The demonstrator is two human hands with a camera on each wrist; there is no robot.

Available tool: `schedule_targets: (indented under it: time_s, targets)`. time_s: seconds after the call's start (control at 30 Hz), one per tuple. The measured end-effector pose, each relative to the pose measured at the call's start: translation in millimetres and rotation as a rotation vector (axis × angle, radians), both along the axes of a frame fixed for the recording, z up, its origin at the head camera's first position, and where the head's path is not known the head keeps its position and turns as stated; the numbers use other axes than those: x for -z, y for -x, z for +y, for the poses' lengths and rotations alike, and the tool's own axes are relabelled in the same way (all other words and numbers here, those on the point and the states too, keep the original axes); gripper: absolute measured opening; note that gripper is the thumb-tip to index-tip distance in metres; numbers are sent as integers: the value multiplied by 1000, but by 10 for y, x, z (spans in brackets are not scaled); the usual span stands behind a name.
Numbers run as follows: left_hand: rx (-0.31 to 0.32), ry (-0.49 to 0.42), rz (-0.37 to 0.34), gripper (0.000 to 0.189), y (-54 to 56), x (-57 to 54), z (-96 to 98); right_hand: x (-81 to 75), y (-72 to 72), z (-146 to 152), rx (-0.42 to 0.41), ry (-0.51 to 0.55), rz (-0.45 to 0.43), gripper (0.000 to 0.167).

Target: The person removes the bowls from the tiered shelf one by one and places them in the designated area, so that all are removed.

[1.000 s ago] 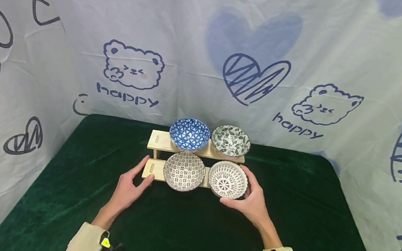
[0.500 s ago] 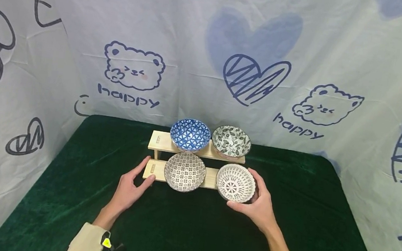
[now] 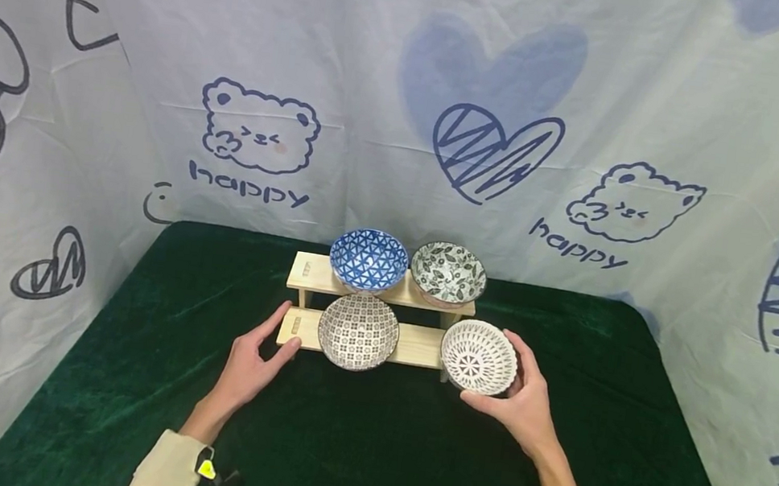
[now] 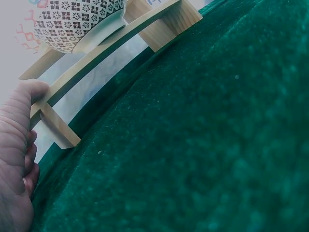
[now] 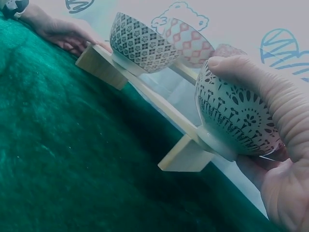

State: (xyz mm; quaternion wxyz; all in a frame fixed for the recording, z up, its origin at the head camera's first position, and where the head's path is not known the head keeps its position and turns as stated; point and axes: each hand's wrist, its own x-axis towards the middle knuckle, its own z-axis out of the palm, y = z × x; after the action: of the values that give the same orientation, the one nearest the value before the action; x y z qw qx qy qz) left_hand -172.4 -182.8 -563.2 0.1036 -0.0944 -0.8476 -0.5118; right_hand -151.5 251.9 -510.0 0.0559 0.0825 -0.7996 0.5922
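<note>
Gripping the white bowl (image 3: 477,358) is the right hand (image 3: 527,410) (left hand (image 3: 250,368) holds rack (image 3: 418,345)).

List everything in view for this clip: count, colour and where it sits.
dashed bowl: one, white with dark marks, right end of lower tier, in the right hand
grid-patterned bowl: one, off-white and dark, lower tier
triangle-patterned bowl: one, blue and white, upper tier
leaf-patterned bowl: one, white and dark green, upper tier, right
stand: one, two-tiered, pale wood, on the cloth
cloth: one, dark green, under the stand
backdrop: white with blue and dark drawings, behind and at both sides
sleeves: two, cream, forearms
right hand: one, bare, holding dashed bowl
left hand: one, bare, gripping stand's left end
</note>
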Motion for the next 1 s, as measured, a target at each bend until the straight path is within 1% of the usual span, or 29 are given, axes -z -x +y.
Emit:
schedule_targets:
  time_s: [0.17, 0.57, 0.8, 0.9, 1.0]
  targets:
    - [-1, 1, 0, 68, -3, 6, -8, -1, -2, 45, 33, -8, -7, 109]
    - [1, 13, 1, 69, -3, -11, -17, -26, 44, 183, 77, -11, 18, 107]
    - [0, 11, -1, 69, 0, -14, -23, -17, 89, 263, 129, -34, 2, 110]
    - [-1, 13, -3, 69, -5, -3, -15, 7, 119, 312, 155, -49, -7, 111]
    - [0, 15, -1, 69, -11, 6, -2, 47, 146, 367, 188, -67, -36, 111]
